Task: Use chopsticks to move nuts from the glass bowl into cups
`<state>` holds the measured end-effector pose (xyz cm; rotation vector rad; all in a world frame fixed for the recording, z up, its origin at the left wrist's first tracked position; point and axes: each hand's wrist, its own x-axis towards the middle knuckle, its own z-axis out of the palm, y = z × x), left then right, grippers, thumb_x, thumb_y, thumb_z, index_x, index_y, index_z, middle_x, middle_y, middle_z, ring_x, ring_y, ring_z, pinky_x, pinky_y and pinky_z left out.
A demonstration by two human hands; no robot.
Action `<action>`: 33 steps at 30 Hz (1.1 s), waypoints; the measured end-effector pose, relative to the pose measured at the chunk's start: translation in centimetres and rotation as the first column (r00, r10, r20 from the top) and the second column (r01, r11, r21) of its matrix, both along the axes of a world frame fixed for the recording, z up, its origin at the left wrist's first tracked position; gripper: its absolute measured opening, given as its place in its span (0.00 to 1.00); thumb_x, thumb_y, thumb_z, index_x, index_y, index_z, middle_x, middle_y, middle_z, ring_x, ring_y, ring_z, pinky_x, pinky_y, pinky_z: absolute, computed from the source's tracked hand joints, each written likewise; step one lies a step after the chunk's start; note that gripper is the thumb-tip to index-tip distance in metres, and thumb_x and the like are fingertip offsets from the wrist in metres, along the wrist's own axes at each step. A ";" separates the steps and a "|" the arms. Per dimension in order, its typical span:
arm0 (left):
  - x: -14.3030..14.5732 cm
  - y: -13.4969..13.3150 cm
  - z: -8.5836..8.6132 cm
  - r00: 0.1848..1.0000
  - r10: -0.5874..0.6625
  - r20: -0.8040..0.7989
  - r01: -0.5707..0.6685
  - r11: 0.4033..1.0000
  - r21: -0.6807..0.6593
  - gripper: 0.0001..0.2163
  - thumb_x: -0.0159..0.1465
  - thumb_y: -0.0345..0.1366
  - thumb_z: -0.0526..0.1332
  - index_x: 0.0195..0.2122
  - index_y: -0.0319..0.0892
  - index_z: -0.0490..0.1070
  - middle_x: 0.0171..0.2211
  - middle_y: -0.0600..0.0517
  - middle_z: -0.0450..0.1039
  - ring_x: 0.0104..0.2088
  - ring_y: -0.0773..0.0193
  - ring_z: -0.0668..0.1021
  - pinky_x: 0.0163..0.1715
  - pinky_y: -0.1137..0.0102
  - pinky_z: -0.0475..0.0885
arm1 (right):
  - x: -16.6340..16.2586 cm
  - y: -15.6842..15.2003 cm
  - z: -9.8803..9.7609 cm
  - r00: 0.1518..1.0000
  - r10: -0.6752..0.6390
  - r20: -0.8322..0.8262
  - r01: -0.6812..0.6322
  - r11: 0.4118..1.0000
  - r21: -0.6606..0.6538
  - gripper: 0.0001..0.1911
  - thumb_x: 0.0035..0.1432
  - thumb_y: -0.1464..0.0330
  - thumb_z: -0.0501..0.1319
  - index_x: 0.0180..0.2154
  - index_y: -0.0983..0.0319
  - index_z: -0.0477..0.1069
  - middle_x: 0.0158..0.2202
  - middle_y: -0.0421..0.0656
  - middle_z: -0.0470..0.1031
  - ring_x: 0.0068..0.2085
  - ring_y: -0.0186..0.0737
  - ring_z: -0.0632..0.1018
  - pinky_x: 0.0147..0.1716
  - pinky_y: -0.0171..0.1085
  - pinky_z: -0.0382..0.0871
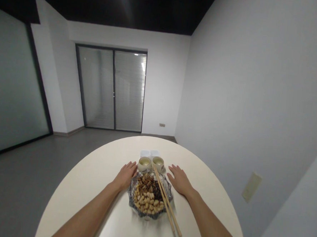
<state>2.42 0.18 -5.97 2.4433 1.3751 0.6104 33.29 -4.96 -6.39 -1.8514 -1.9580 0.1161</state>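
Observation:
My left hand [126, 175] lies flat on the table just left of a scalloped glass bowl [131, 204], fingers stretched out and holding nothing. On the bowl's other side my right hand [180, 179] rests with its fingers spread, also free. Pistachios [148, 202], striped seeds [147, 183] and dark seeds [158, 193] sit in separate sections of the bowl. A pair of wooden chopsticks [166, 201] leans across its right rim, tips towards the cups. Behind the bowl stand two small cups, a left cup [144, 163] and a right cup [158, 163], with pale yellowish insides.
Two small white square dishes [149, 153] sit behind the cups. Everything stands on a round cream table [90, 186]. A white wall [256, 103] runs close along the right side. Glass doors [112, 90] with blinds are at the back.

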 end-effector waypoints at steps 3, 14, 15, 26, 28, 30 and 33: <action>-0.1 0.1 -0.1 1.000 -0.004 0.006 0.004 1.000 -0.003 0.25 0.65 0.43 0.52 0.62 0.42 0.61 0.66 0.43 0.54 0.66 0.47 0.55 0.64 0.53 0.48 | 0.0 -0.4 0.2 0.998 0.021 -0.064 -0.021 1.000 0.013 0.26 0.63 0.59 0.54 0.58 0.64 0.68 0.63 0.53 0.63 0.65 0.58 0.58 0.63 0.55 0.46; -1.1 1.0 -0.5 0.996 -0.077 -0.049 0.078 0.997 0.004 0.25 0.67 0.45 0.50 0.62 0.40 0.61 0.65 0.43 0.56 0.66 0.47 0.56 0.65 0.53 0.51 | -1.4 -4.1 7.8 0.852 0.488 -0.190 -0.420 0.853 0.309 0.12 0.58 0.73 0.57 0.39 0.58 0.78 0.40 0.45 0.77 0.41 0.42 0.77 0.44 0.40 0.70; -1.2 1.0 -0.4 0.994 -0.079 -0.081 0.080 0.997 0.014 0.25 0.68 0.44 0.49 0.63 0.39 0.61 0.65 0.43 0.55 0.66 0.47 0.57 0.65 0.53 0.51 | -1.8 -4.6 8.3 0.832 0.533 -0.156 -0.476 0.829 0.295 0.12 0.57 0.75 0.58 0.38 0.58 0.78 0.39 0.45 0.76 0.40 0.40 0.77 0.42 0.37 0.70; -1.1 0.6 0.0 0.983 -0.084 -0.164 0.097 0.992 0.075 0.24 0.69 0.42 0.47 0.63 0.38 0.60 0.65 0.41 0.55 0.66 0.48 0.58 0.64 0.53 0.54 | -4.4 -6.2 9.3 0.760 0.649 -0.033 -0.644 0.758 0.105 0.22 0.50 0.83 0.61 0.37 0.52 0.82 0.43 0.39 0.75 0.41 0.36 0.77 0.40 0.31 0.68; -1.0 0.6 0.1 0.985 -0.081 -0.156 0.092 0.993 0.068 0.23 0.69 0.42 0.46 0.63 0.39 0.61 0.65 0.41 0.55 0.66 0.48 0.57 0.64 0.52 0.54 | -4.4 -6.3 9.4 0.764 0.644 -0.024 -0.641 0.764 0.074 0.20 0.50 0.82 0.62 0.37 0.52 0.82 0.43 0.39 0.75 0.41 0.36 0.77 0.41 0.31 0.68; -1.0 0.5 0.1 0.986 -0.079 -0.147 0.089 0.994 0.062 0.24 0.68 0.42 0.48 0.63 0.39 0.60 0.65 0.41 0.55 0.66 0.47 0.57 0.64 0.51 0.54 | -4.5 -6.4 9.5 0.766 0.642 -0.014 -0.641 0.766 0.055 0.18 0.50 0.80 0.64 0.36 0.52 0.82 0.43 0.39 0.75 0.41 0.37 0.77 0.43 0.32 0.68; -1.1 0.5 0.1 0.988 -0.081 -0.129 0.089 0.994 0.060 0.24 0.67 0.42 0.52 0.63 0.40 0.61 0.65 0.41 0.55 0.66 0.46 0.57 0.64 0.50 0.54 | -4.8 -6.4 9.4 0.762 0.647 -0.002 -0.647 0.762 0.044 0.16 0.50 0.79 0.65 0.35 0.52 0.82 0.43 0.39 0.75 0.41 0.37 0.77 0.43 0.32 0.68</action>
